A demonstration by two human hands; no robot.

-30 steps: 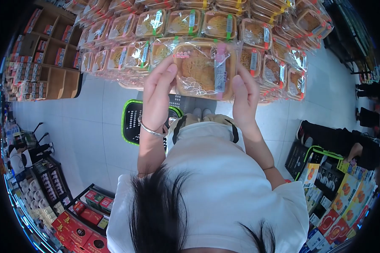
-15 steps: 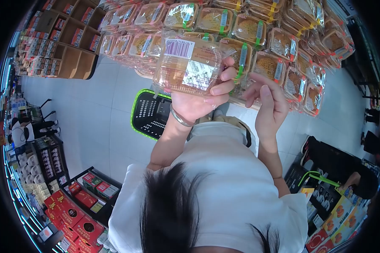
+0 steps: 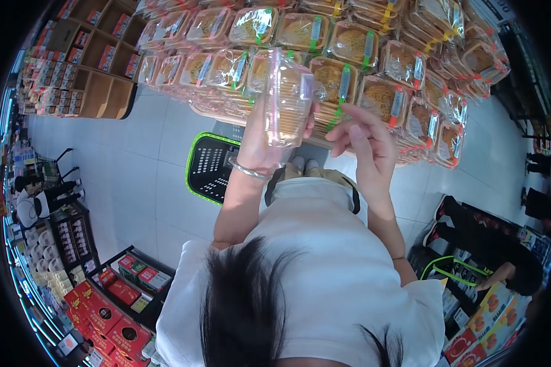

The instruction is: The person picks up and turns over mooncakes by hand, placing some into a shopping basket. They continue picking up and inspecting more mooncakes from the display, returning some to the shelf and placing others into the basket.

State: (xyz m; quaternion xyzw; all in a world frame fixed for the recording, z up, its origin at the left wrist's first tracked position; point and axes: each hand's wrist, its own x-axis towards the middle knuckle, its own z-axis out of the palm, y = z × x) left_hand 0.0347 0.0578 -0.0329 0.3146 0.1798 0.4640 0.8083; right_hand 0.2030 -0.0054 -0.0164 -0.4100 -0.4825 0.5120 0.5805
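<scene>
A clear plastic pack of baked goods (image 3: 291,104) is gripped in my left hand (image 3: 258,137), which wears a silver bracelet. The pack stands on edge, so its ribbed side and the seam of its wrapper face me. Part of a white label shows at its right edge. My right hand (image 3: 370,147) is raised just to the right of it, fingers apart and slightly curled, holding nothing. Beyond both hands lie rows of similar wrapped packs (image 3: 333,79) with green, red and yellow strips.
A black shopping basket with a green rim (image 3: 196,191) stands on the floor to the left. Wooden shelves (image 3: 107,92) are at the upper left, and red boxes (image 3: 107,312) at the lower left. Another person (image 3: 490,244) with a green-handled basket (image 3: 453,263) is at the right.
My left hand has turned the pack from its barcode and label face onto its edge. My right hand has shifted slightly left and down. The person at the right has moved a little.
</scene>
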